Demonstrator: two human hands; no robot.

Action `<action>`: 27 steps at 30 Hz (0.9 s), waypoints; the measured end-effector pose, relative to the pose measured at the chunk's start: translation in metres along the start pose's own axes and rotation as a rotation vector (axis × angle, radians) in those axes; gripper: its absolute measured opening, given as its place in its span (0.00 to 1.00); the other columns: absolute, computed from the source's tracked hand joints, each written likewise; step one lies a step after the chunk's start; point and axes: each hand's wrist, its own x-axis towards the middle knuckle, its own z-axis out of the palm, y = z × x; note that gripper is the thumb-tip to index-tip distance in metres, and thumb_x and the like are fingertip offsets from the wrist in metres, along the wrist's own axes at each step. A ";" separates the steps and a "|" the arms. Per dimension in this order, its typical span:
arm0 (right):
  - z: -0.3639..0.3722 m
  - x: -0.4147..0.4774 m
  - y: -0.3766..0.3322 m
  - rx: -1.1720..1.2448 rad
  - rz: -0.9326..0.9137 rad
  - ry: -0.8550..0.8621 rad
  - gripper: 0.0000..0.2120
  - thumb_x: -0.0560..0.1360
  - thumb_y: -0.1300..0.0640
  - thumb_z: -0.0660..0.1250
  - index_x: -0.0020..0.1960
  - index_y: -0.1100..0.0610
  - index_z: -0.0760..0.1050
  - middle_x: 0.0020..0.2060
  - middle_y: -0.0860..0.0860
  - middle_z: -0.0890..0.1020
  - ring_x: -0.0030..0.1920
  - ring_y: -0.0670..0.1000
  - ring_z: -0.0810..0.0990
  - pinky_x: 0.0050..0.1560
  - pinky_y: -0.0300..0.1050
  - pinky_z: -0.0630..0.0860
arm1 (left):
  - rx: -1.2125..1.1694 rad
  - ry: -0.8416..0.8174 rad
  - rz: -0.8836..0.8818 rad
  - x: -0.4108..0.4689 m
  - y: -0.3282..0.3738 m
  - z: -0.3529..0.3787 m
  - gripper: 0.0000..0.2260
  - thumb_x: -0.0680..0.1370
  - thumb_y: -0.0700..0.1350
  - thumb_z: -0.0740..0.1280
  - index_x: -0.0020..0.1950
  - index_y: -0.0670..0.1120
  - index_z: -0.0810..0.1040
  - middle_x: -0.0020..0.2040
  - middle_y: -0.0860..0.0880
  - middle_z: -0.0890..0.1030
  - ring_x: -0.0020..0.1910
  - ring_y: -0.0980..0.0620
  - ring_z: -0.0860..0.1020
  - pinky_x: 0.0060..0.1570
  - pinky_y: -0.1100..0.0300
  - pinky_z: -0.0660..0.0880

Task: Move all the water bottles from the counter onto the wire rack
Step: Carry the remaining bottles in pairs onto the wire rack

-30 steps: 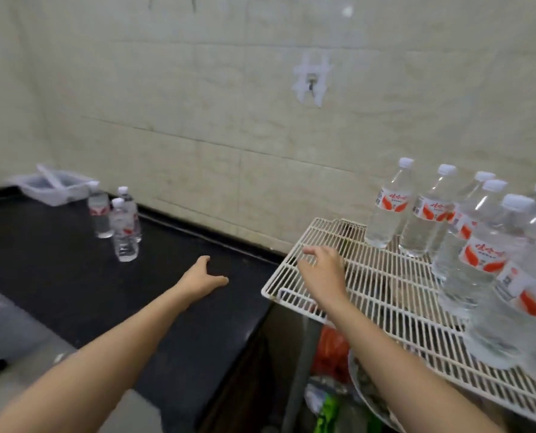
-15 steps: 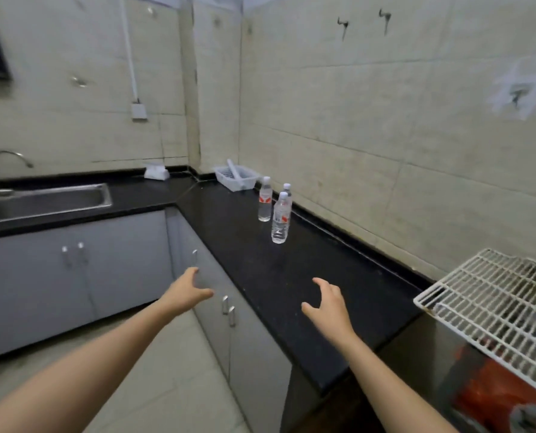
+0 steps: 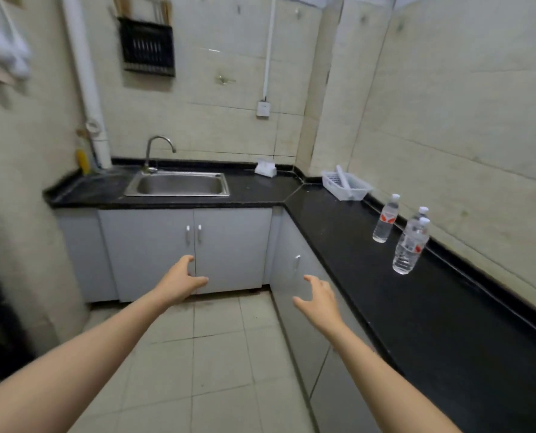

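Three clear water bottles with red-and-white labels stand upright on the black counter [image 3: 347,245] at the right, near the wall. One bottle [image 3: 386,219] stands alone farther back; a nearer bottle [image 3: 408,247] largely hides the third bottle [image 3: 422,211] behind it. My left hand [image 3: 182,281] hovers open over the floor in front of the grey cabinets. My right hand [image 3: 319,303] is open too, fingers spread, left of the counter's front edge and well short of the bottles. The wire rack is out of view.
A white plastic basket [image 3: 346,185] sits in the counter's corner beyond the bottles. A steel sink [image 3: 179,185] with a tap is set in the far counter, a white packet [image 3: 265,168] lies right of it. Grey cabinets [image 3: 194,248] stand below. Tiled floor stretches ahead.
The view has swung left, away from the wire rack with its bottles, which has left the frame. Both hands stay open and empty, now over the floor beside the counter.
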 end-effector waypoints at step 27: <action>-0.050 0.271 0.092 0.199 0.262 0.203 0.26 0.72 0.56 0.67 0.67 0.56 0.65 0.65 0.60 0.68 0.65 0.58 0.68 0.63 0.50 0.66 | -0.190 -0.116 0.067 0.275 0.095 0.090 0.26 0.76 0.45 0.65 0.72 0.44 0.61 0.60 0.41 0.72 0.56 0.47 0.71 0.57 0.56 0.66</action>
